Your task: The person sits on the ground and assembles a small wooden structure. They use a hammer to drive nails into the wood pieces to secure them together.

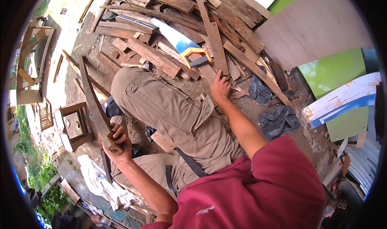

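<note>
My left hand (118, 142) grips the near end of a long dark wooden plank (93, 100) that slants up and away to the left. My right hand (220, 85) reaches forward past my bent knee, its fingers spread over small wood scraps on the ground, holding nothing. A hand saw (180, 42) with a pale blade and an orange and black handle lies on the pile of boards just beyond the right hand. I am crouched in khaki trousers and a red shirt.
Several weathered boards (213, 35) are heaped ahead. A large plywood sheet (314, 27) and green panels (334, 71) stand to the right, and black plastic (278, 120) lies beside them. A small wooden stool frame (74, 126) sits at the left, with white cloth (98, 182) below it.
</note>
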`<state>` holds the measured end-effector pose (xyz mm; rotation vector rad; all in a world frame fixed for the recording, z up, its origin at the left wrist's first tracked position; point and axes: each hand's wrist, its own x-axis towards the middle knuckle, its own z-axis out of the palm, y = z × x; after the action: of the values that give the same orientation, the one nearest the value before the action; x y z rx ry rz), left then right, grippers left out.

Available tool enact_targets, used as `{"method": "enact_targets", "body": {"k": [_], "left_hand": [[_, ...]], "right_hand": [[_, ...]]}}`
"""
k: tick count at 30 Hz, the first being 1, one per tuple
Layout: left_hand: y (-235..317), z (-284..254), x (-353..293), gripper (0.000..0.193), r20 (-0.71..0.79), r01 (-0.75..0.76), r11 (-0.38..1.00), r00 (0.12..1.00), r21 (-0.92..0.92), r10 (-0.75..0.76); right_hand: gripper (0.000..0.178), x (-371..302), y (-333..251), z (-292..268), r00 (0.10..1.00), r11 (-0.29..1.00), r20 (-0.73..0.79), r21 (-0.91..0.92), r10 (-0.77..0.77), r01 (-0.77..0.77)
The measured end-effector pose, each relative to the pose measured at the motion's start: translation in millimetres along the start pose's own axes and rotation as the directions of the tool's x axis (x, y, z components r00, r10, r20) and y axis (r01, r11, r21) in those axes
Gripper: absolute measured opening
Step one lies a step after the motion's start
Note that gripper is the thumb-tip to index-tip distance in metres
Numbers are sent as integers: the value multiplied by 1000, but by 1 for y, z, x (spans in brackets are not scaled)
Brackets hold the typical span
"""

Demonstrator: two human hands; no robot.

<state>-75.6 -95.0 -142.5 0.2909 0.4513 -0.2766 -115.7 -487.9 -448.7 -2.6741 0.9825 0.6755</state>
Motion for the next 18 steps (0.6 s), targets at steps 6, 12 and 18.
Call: {"method": "enact_targets", "body": {"k": [6,12,18], "left_hand": [[-9,4,2,48,-59,-24,1000,998,0,24],[-5,-6,-3,47,-71,-27,1000,997,8,28],[-12,-17,1,47,-61,-60,994,996,88,65]], "right_hand": [[90,1,32,-5,935,943,124,30,-331,330],[60,3,90,-131,740,540,319,839,-592,71],[69,-53,129,-245,743,485,548,805,-384,-343]]}}
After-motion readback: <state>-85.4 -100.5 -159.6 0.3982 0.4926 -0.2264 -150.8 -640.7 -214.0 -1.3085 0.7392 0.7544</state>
